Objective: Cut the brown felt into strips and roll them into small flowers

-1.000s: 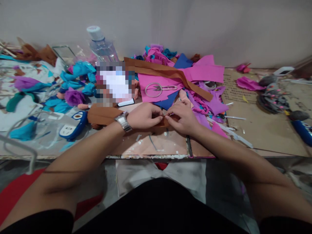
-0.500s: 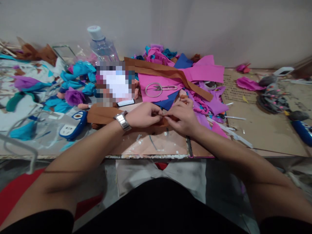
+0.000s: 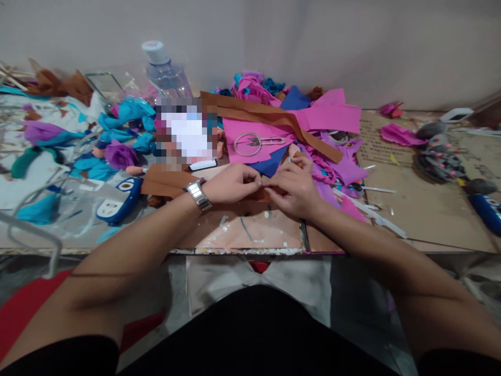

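Note:
My left hand [image 3: 231, 185], with a metal watch [image 3: 199, 194] on the wrist, and my right hand [image 3: 296, 185] meet at the middle of the worktable. Both pinch a small brown piece of paper [image 3: 267, 195] between their fingertips, just above the tabletop. A wider brown sheet [image 3: 163, 181] lies behind my left wrist. Pink sheets [image 3: 255, 134] and long brown strips [image 3: 274, 118] lie just beyond my hands, with a metal ring tool [image 3: 250, 143] on top of them.
A water bottle [image 3: 166, 73] stands at the back. Turquoise and purple paper flowers [image 3: 119, 154] crowd the left side, near a blue glue gun [image 3: 116, 200]. Brown cardboard [image 3: 410, 203] covers the right, with grey bundles [image 3: 436, 156] on it. The table edge [image 3: 235, 251] runs in front.
My right hand's fingers have lifted slightly and shifted a little away from me while both hands keep pinching the brown piece. Otherwise nothing has moved.

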Tool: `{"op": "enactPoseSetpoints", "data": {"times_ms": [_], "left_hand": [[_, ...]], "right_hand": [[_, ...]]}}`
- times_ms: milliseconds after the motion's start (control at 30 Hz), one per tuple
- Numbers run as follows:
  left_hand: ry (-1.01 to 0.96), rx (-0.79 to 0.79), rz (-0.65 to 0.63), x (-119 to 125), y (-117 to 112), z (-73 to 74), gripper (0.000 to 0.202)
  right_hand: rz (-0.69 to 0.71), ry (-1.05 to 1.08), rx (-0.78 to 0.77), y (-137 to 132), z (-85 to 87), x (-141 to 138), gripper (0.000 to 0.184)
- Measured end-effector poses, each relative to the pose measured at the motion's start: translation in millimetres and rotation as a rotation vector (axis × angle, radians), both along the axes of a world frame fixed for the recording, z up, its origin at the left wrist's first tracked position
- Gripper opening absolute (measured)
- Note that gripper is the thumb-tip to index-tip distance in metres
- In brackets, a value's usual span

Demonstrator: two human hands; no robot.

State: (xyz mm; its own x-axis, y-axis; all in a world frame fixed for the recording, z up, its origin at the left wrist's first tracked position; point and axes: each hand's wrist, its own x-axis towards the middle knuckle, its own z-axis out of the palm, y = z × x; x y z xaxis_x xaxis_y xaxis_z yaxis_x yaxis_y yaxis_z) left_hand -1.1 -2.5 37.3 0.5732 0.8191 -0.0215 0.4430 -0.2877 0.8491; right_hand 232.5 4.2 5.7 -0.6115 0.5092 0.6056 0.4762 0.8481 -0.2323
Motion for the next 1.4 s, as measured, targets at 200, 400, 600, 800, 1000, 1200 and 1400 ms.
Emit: {"op": "enactPoseSetpoints", "data": {"times_ms": [200, 400, 600, 800, 1000, 1200, 1400], "left_hand": [[-0.005, 0.006, 0.012, 0.6, -1.4, 0.7, 0.033], [-0.003, 0.052, 0.023, 1.3, -1.2, -0.4, 0.037], [0.030, 0.088, 0.040, 1.8, -1.6, -1.8, 0.035], [0.062, 0.133, 0.038, 1.6, -1.6, -5.0, 0.032], [0.083, 0.199, 0.063, 4.1, -4.7, -4.2, 0.028], [0.109, 0.274, 0.091, 6.1, -7.8, -3.4, 0.030], [0.169, 0.401, 0.126, 6.3, -9.1, -6.8, 0.031]], "right_hand": [[0.003, -0.001, -0.009, -0.1, -0.2, 1.2, 0.008], [-0.028, 0.001, -0.073, -0.9, -0.5, -0.4, 0.009], [-0.041, 0.015, -0.086, -0.8, -1.6, 0.0, 0.008], [-0.022, 0.067, -0.092, 0.1, -1.8, -1.7, 0.006], [0.001, 0.112, -0.137, 2.6, -3.6, -3.3, 0.007], [0.005, 0.139, -0.176, 4.4, -4.1, -3.3, 0.006], [0.009, 0.138, -0.173, 5.7, -3.3, -4.1, 0.007]]}}
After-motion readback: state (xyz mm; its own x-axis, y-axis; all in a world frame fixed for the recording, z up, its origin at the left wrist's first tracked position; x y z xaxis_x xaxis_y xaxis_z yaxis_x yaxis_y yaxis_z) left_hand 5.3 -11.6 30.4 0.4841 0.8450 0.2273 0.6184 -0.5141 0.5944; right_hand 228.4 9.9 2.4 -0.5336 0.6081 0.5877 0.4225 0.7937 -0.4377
